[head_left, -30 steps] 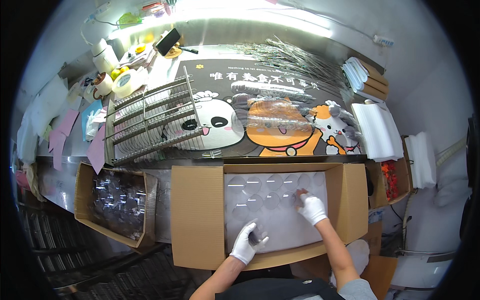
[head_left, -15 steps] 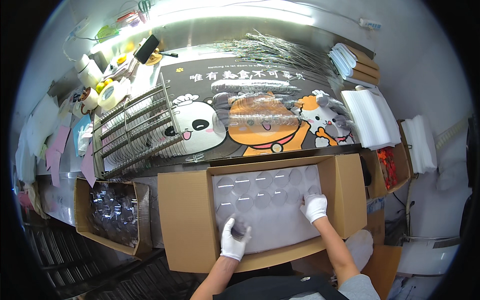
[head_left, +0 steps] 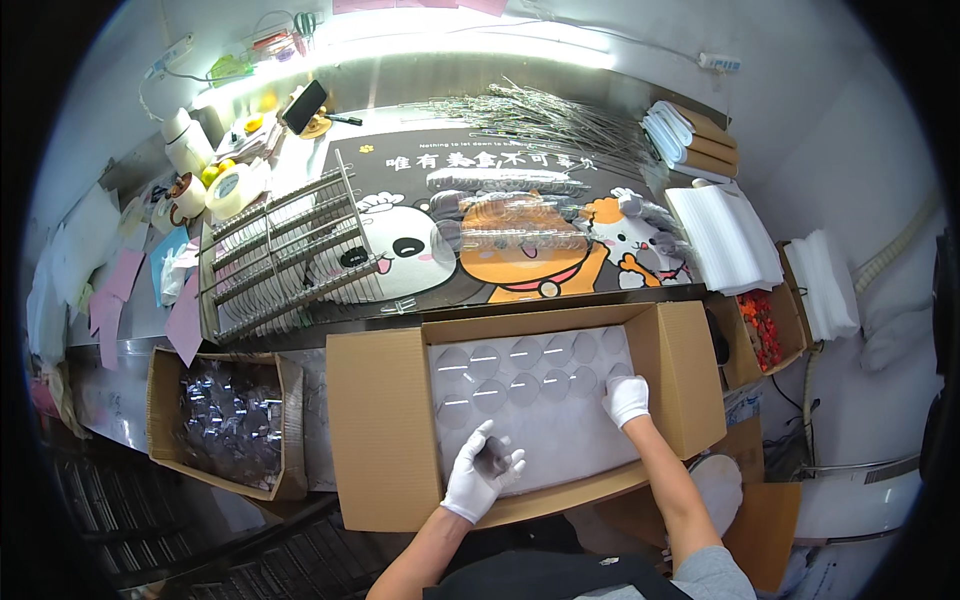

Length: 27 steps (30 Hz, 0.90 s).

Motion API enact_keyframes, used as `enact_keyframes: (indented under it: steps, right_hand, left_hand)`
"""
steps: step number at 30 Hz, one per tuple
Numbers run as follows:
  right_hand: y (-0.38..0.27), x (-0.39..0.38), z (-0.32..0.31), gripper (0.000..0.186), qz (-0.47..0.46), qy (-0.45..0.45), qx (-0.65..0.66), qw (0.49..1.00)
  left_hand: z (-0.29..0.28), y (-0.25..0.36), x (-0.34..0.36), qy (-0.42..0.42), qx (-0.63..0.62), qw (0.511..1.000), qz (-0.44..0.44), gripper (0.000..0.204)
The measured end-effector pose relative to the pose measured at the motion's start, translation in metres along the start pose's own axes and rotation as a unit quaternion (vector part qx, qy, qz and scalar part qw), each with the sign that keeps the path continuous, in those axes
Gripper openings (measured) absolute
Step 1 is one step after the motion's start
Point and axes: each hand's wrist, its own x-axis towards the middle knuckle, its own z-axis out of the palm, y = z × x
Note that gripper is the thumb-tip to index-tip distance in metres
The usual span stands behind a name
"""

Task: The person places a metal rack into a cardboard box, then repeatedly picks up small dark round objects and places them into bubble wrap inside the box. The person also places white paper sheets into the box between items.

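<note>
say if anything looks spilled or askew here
Nothing looks spilled. Slightly untidy: a pink sheet hangs askew over the front edge of the bench at left, and thin wires splay loosely at the back. Discs in the carton sit in rows.

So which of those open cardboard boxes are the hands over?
The large middle box, flaps spread: both the left hand and right hand are over it. The left box holds a shiny jumble; the small right box, red pieces.

On my feed I see a black phone (head_left: pixel 304 106) on a stand (head_left: pixel 318 127), with a white bottle (head_left: pixel 187 145) to its left.
</note>
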Motion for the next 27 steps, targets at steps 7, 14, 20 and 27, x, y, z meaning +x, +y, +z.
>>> enact_keyframes:
  steps: [7, 14, 20, 27]
  right_hand:
    - [-0.087, -0.081, -0.065, 0.062, -0.204, -0.103, 0.520, 0.823]
    - [-0.103, -0.100, -0.079, 0.060, -0.125, -0.024, 0.446, 0.886]
    - [-0.092, -0.064, -0.076, 0.055, 0.082, -0.039, 0.451, 0.888]
    - [-0.151, -0.068, -0.023, 0.058, -0.178, -0.025, 0.387, 0.904]
  left_hand:
    - [0.031, -0.028, 0.019, -0.072, 0.294, 0.950, 0.078, 0.047]
    - [0.027, -0.040, 0.027, -0.071, 0.082, 0.993, 0.040, 0.045]
    - [0.016, 0.018, 0.008, -0.070, -0.008, 0.997, -0.012, 0.028]
    - [0.029, 0.082, -0.025, -0.088, -0.036, 0.987, 0.132, 0.029]
